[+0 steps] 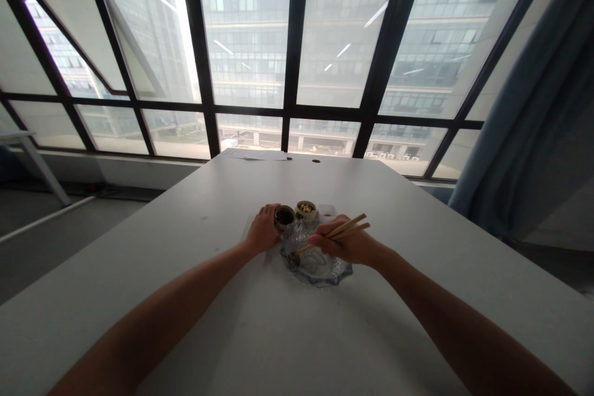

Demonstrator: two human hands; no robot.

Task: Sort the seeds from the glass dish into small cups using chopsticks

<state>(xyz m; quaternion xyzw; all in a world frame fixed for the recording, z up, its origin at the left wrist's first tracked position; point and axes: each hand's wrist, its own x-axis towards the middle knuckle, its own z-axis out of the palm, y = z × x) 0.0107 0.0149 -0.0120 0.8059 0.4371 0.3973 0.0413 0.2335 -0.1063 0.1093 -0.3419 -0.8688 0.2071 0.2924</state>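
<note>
My left hand [262, 230] rests on the white table [297, 334] with its fingers curled round the side of a small dark cup [284, 217]. Right beside that cup stands a second small cup [306, 210] filled with pale pieces. My right hand [346, 245] is closed on a pair of wooden chopsticks [346, 231], whose tips point down and left into a clear glass dish [320, 269] with a wavy rim. Something small and dark sits at the chopstick tips, too small to name.
A low pale container [327, 210] stands behind the cups. Sheets of paper [257, 155] and a small dark spot [316, 161] lie at the table's far edge. Large black-framed windows [292, 74] rise beyond, and a blue curtain [533, 124] hangs on the right.
</note>
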